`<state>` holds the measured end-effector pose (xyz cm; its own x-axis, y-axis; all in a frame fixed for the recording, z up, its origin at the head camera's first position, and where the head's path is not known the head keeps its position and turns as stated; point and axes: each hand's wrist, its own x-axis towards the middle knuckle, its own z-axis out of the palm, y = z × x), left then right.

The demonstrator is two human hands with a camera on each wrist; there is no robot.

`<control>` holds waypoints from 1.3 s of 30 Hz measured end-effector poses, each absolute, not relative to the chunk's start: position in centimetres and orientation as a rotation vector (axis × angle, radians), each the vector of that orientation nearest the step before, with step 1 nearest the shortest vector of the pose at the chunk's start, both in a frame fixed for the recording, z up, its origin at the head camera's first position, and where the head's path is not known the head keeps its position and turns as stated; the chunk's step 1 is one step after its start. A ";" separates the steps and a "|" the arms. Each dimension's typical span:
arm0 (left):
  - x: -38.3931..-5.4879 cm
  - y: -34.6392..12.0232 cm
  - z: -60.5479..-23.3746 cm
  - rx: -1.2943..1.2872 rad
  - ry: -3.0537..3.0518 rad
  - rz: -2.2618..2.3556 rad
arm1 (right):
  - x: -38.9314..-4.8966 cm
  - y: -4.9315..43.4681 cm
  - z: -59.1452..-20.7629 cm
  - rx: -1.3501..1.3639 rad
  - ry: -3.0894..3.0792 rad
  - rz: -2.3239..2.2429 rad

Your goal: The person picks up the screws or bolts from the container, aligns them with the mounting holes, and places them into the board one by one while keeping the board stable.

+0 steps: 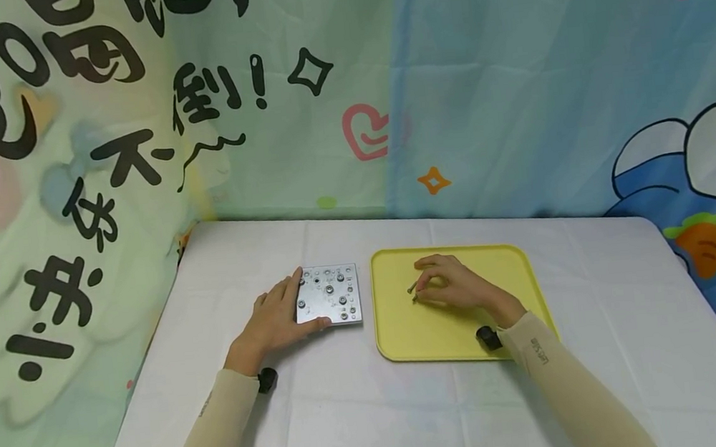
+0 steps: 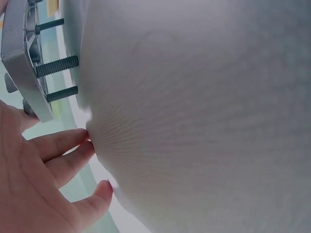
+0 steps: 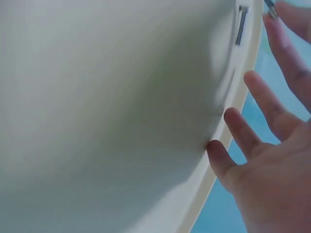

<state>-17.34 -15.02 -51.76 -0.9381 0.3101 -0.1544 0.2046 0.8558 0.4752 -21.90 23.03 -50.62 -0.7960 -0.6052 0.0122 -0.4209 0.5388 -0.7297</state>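
A square silver metal plate (image 1: 328, 295) with several screws and holes lies on the white table. My left hand (image 1: 276, 316) grips it, with the index finger at its upper left corner and the thumb along its near edge. In the left wrist view, threaded screw shanks (image 2: 57, 66) stick out from the plate's underside. Over the yellow tray (image 1: 428, 343), my right hand (image 1: 457, 286) pinches a small screw (image 3: 271, 8) between thumb and index finger, the other fingers spread apart. Another screw (image 3: 241, 25) lies on the tray close to those fingertips.
The tray stands just right of the plate on a white tablecloth (image 1: 364, 424). Behind the table hangs a printed curtain (image 1: 300, 164) with lettering and cartoon figures. A small black wrist camera (image 1: 489, 338) sits at the right cuff, low over the tray's near edge.
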 end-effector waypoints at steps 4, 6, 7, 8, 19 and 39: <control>-17.4 -15.0 -51.8 0.394 2.806 0.679 | -21.8 21.8 -50.3 -0.824 2.595 -1.129; -17.4 -15.0 -51.9 0.395 2.806 0.677 | -21.9 21.1 -50.2 -0.826 2.633 -1.141; -17.4 -15.0 -51.9 0.395 2.807 0.678 | -22.0 20.7 -50.1 -0.836 2.652 -1.146; -17.4 -15.1 -51.9 0.397 2.810 0.679 | -22.1 20.3 -50.0 -0.848 2.671 -1.151; -17.4 -15.1 -52.1 0.398 2.812 0.681 | -23.2 15.6 -48.6 -0.879 2.763 -1.153; -17.4 -15.0 -51.9 0.385 2.804 0.672 | -25.1 10.7 -47.8 -0.839 2.838 -0.844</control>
<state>-17.42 -15.03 -51.88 -0.9386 0.3048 -0.1619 0.1983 0.8602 0.4699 -25.10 10.74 -47.81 -0.8494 -0.5200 0.0902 -0.4848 0.7013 -0.5227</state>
